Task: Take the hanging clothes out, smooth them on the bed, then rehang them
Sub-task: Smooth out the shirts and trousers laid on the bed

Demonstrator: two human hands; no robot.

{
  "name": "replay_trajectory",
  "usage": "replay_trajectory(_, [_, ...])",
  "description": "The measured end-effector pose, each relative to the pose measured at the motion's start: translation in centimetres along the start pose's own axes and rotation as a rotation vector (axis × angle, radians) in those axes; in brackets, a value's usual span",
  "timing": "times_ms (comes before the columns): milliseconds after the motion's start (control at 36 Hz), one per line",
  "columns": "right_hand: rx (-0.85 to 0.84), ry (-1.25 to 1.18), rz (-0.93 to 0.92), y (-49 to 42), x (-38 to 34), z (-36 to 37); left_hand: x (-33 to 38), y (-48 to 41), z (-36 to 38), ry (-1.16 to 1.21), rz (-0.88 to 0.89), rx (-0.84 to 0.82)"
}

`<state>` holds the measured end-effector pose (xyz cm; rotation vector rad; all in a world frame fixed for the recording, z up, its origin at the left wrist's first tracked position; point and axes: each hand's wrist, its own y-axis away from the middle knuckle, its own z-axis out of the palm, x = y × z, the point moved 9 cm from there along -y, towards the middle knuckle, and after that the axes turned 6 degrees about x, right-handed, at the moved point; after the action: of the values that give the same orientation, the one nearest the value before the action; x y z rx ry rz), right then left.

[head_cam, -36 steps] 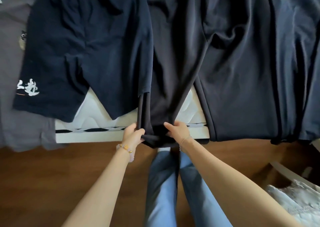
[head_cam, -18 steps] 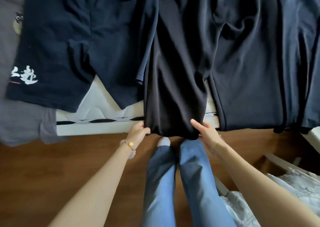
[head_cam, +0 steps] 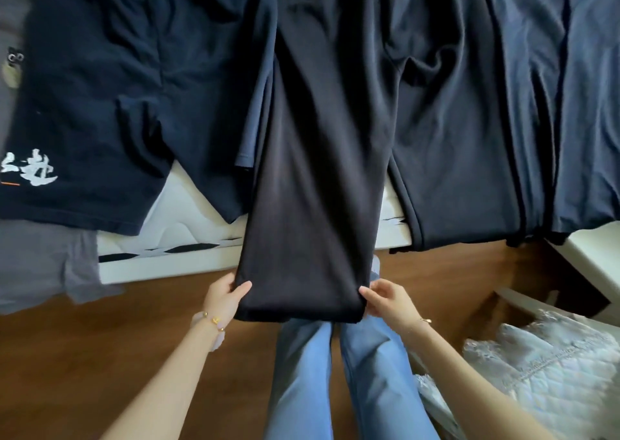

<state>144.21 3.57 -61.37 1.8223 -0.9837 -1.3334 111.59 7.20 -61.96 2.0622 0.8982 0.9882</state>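
Observation:
Black trousers (head_cam: 322, 144) lie across the bed, one leg stretched over the mattress edge toward me. My left hand (head_cam: 225, 297) pinches the hem's left corner and my right hand (head_cam: 385, 300) pinches its right corner, holding the leg flat and taut above the floor. Navy shorts (head_cam: 110, 97) with a white print lie on the bed to the left. A dark blue garment (head_cam: 523, 104) with a small logo lies to the right, and a grey garment (head_cam: 37, 258) hangs off the far left.
The white mattress edge (head_cam: 167, 248) runs across the middle. Below it is brown wooden floor (head_cam: 84, 355). My legs in blue jeans (head_cam: 335, 382) stand under the trouser hem. A white quilted cover (head_cam: 550, 362) lies in a box at the lower right.
The trouser leg has been pulled out toward me and spread wider. Both hands moved apart and down, from the bunched hem at the mattress edge to its two corners.

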Motion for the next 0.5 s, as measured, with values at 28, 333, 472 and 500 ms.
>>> replay_trajectory(28, [0.051,0.032,-0.013,-0.5,0.0,-0.2,-0.5,-0.3,0.0,-0.142,-0.01,0.016])
replay_trajectory(333, [0.216,0.045,0.018,-2.9,-2.1,-8.7,8.2,1.0,1.3,-0.349,0.152,0.304])
replay_trajectory(472, [0.397,0.065,-0.002,-5.5,-3.6,-17.4,15.3,3.3,4.8,-0.26,0.327,0.39])
replay_trajectory(500, [0.411,0.071,-0.01,-6.2,-3.8,-19.0,16.4,3.5,6.2,-0.229,0.325,0.351])
